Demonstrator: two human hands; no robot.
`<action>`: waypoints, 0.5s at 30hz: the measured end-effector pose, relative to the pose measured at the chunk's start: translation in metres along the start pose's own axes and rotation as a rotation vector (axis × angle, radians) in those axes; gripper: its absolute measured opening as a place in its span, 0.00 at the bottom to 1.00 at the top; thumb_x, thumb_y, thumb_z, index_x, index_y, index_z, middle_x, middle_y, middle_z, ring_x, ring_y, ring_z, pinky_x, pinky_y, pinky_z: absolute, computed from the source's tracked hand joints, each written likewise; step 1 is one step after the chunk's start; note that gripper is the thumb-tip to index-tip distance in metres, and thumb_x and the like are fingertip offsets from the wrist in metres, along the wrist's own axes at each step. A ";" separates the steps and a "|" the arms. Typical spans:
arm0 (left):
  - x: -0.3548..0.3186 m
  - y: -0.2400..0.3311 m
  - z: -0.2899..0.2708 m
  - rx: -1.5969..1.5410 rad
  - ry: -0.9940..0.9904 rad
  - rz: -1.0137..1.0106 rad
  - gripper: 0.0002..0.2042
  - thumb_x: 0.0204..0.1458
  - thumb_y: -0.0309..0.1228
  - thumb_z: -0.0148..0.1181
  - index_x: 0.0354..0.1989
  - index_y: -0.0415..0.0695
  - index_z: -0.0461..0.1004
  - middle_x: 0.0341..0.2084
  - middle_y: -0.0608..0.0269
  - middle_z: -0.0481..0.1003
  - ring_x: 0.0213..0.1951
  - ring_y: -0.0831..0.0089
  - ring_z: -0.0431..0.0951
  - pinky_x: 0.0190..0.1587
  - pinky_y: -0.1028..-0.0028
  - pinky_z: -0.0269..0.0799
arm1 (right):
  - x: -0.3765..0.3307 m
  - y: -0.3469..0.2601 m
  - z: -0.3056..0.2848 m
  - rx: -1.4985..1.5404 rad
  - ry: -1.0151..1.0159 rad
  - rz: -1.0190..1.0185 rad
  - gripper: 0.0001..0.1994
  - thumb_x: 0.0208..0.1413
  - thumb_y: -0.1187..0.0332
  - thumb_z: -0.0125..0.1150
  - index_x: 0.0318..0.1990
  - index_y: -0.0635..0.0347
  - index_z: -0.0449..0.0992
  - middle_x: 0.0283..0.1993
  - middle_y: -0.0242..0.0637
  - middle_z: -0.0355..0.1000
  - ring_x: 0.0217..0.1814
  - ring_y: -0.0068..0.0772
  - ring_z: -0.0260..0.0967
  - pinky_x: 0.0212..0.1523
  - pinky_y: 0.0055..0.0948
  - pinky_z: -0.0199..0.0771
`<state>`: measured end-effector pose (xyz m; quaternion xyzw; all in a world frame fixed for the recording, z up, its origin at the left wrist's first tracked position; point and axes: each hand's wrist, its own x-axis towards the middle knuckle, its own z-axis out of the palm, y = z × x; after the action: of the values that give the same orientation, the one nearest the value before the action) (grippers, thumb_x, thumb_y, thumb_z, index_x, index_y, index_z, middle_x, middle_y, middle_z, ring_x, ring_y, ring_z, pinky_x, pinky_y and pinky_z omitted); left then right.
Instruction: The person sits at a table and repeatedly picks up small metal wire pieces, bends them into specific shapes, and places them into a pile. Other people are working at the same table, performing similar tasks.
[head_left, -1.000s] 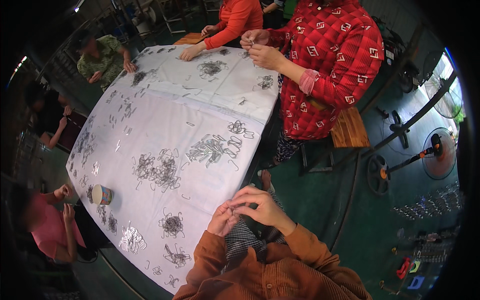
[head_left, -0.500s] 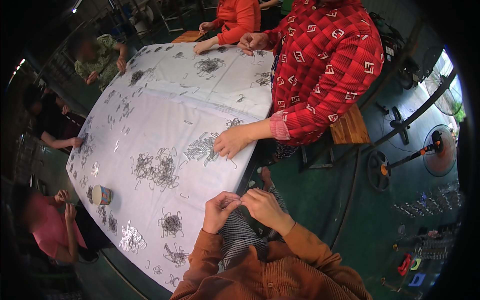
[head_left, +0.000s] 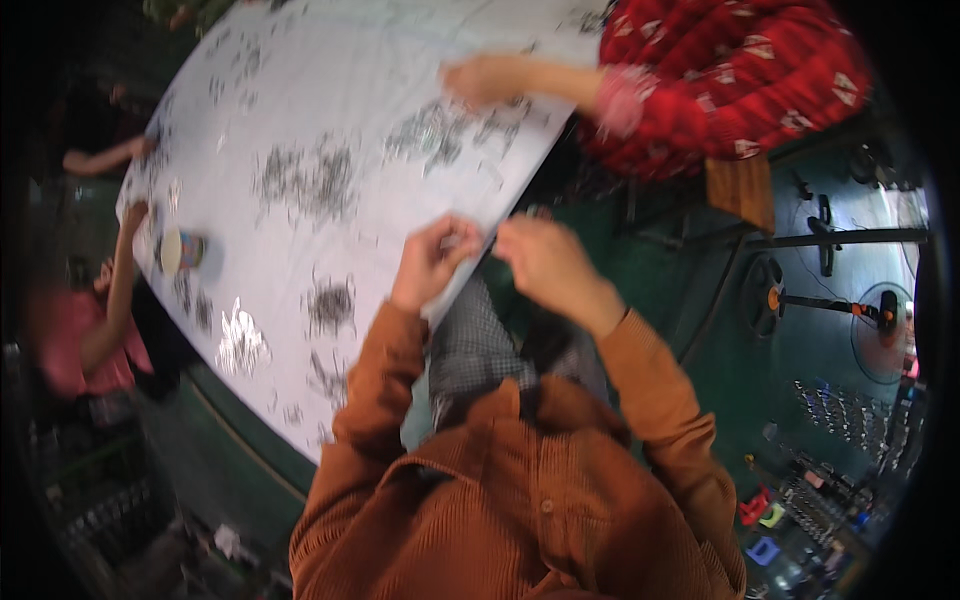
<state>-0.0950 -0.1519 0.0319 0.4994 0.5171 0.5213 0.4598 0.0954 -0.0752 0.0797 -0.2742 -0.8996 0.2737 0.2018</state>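
Note:
My left hand [head_left: 437, 258] is raised at the near right edge of the white-covered table [head_left: 385, 265], its fingers curled toward the thumb. Just past that edge is my right hand [head_left: 548, 268], fingers pinched and facing the left, with a small gap between the two. Motion blur hides whatever small thing is in either pinch. Left of my hands lies a heap of dark bent wire hooks [head_left: 330, 302]. A bigger spread of wire hooks [head_left: 312, 180] is farther off. Shiny pale slim pieces [head_left: 242, 342] form a heap at the left.
A co-worker's hand [head_left: 487, 80] reaches over a pile of metal pieces [head_left: 430, 135] from the right. A paper cup [head_left: 182, 250] stands near the left edge, by a person in pink [head_left: 95, 340]. To the right are a wooden stool [head_left: 740, 195] and a fan [head_left: 880, 335].
My view has shifted, so the table sits higher in the picture. My hands have moved slightly apart. The co-worker's hand in the red sleeve has lifted off the pile.

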 end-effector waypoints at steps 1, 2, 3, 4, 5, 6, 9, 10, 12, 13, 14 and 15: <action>0.006 -0.005 -0.003 -0.067 -0.028 -0.008 0.05 0.55 0.19 0.58 0.39 0.35 0.73 0.32 0.65 0.75 0.36 0.79 0.75 0.40 0.77 0.75 | 0.007 0.003 0.000 -0.010 0.041 -0.041 0.04 0.52 0.71 0.58 0.30 0.61 0.70 0.29 0.46 0.69 0.33 0.54 0.70 0.32 0.45 0.68; -0.007 -0.008 -0.007 -0.032 -0.016 -0.074 0.05 0.53 0.20 0.60 0.38 0.35 0.74 0.32 0.65 0.76 0.35 0.78 0.75 0.40 0.76 0.74 | 0.005 -0.001 0.009 0.021 -0.020 -0.014 0.04 0.51 0.72 0.58 0.29 0.62 0.70 0.30 0.46 0.68 0.33 0.54 0.69 0.32 0.45 0.68; -0.010 -0.008 -0.011 0.004 -0.001 -0.102 0.05 0.52 0.21 0.62 0.36 0.35 0.75 0.32 0.64 0.77 0.34 0.77 0.76 0.39 0.75 0.74 | 0.013 -0.003 0.014 0.027 -0.067 -0.014 0.03 0.51 0.73 0.58 0.29 0.62 0.70 0.30 0.45 0.67 0.33 0.54 0.69 0.32 0.45 0.68; -0.010 -0.013 -0.014 0.153 0.014 -0.082 0.06 0.51 0.22 0.63 0.36 0.35 0.75 0.31 0.63 0.78 0.33 0.75 0.77 0.38 0.75 0.74 | 0.018 -0.003 0.022 -0.004 -0.085 -0.035 0.03 0.50 0.75 0.58 0.29 0.63 0.70 0.30 0.46 0.67 0.33 0.54 0.69 0.32 0.45 0.69; -0.008 -0.014 -0.016 0.309 0.012 -0.061 0.07 0.50 0.24 0.64 0.35 0.36 0.75 0.30 0.62 0.78 0.32 0.73 0.77 0.37 0.74 0.75 | 0.022 -0.002 0.029 -0.031 -0.090 -0.050 0.03 0.50 0.76 0.58 0.29 0.64 0.69 0.30 0.46 0.67 0.33 0.54 0.69 0.33 0.45 0.69; -0.001 -0.016 -0.019 0.467 0.009 -0.026 0.07 0.49 0.25 0.65 0.34 0.36 0.76 0.29 0.61 0.79 0.30 0.72 0.78 0.37 0.73 0.75 | 0.028 0.003 0.037 -0.086 -0.104 -0.062 0.04 0.48 0.78 0.58 0.30 0.65 0.69 0.31 0.45 0.67 0.33 0.54 0.69 0.33 0.45 0.70; 0.011 -0.021 -0.026 0.619 0.017 0.108 0.08 0.46 0.26 0.66 0.33 0.38 0.76 0.25 0.58 0.78 0.28 0.64 0.79 0.35 0.72 0.75 | 0.045 0.003 0.048 -0.263 -0.136 -0.135 0.03 0.47 0.78 0.58 0.31 0.66 0.72 0.34 0.46 0.71 0.35 0.48 0.74 0.35 0.42 0.76; 0.014 -0.023 -0.031 0.725 -0.004 0.144 0.08 0.45 0.24 0.64 0.35 0.38 0.76 0.28 0.56 0.77 0.30 0.60 0.78 0.36 0.69 0.76 | 0.049 0.003 0.053 -0.342 -0.117 -0.194 0.03 0.47 0.77 0.57 0.30 0.65 0.72 0.33 0.44 0.71 0.35 0.43 0.74 0.35 0.39 0.76; 0.017 -0.030 -0.033 0.806 0.038 0.277 0.08 0.44 0.23 0.64 0.34 0.38 0.76 0.31 0.57 0.77 0.31 0.59 0.78 0.37 0.68 0.76 | 0.055 0.004 0.060 -0.412 -0.104 -0.264 0.03 0.47 0.77 0.57 0.30 0.64 0.72 0.32 0.42 0.70 0.34 0.40 0.74 0.35 0.36 0.76; 0.017 -0.033 -0.033 0.847 0.058 0.344 0.08 0.43 0.23 0.63 0.33 0.38 0.76 0.33 0.57 0.76 0.31 0.58 0.78 0.37 0.67 0.76 | 0.057 0.005 0.062 -0.446 -0.096 -0.299 0.02 0.47 0.76 0.57 0.30 0.63 0.72 0.32 0.41 0.70 0.34 0.38 0.73 0.35 0.35 0.76; 0.016 -0.035 -0.036 0.897 0.033 0.316 0.07 0.43 0.22 0.62 0.33 0.37 0.75 0.37 0.59 0.75 0.35 0.59 0.78 0.39 0.67 0.77 | 0.057 0.005 0.065 -0.482 -0.092 -0.325 0.02 0.47 0.75 0.56 0.30 0.62 0.71 0.31 0.39 0.69 0.33 0.35 0.72 0.35 0.31 0.74; 0.016 -0.037 -0.038 0.916 0.023 0.334 0.07 0.43 0.22 0.62 0.33 0.38 0.75 0.36 0.59 0.75 0.36 0.60 0.77 0.39 0.67 0.77 | 0.057 0.004 0.066 -0.475 -0.092 -0.340 0.03 0.46 0.75 0.56 0.30 0.62 0.71 0.31 0.38 0.68 0.34 0.34 0.72 0.35 0.31 0.74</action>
<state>-0.1351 -0.1374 -0.0033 0.7208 0.6111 0.3126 0.0970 0.0195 -0.0634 0.0382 -0.1462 -0.9797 0.0296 0.1340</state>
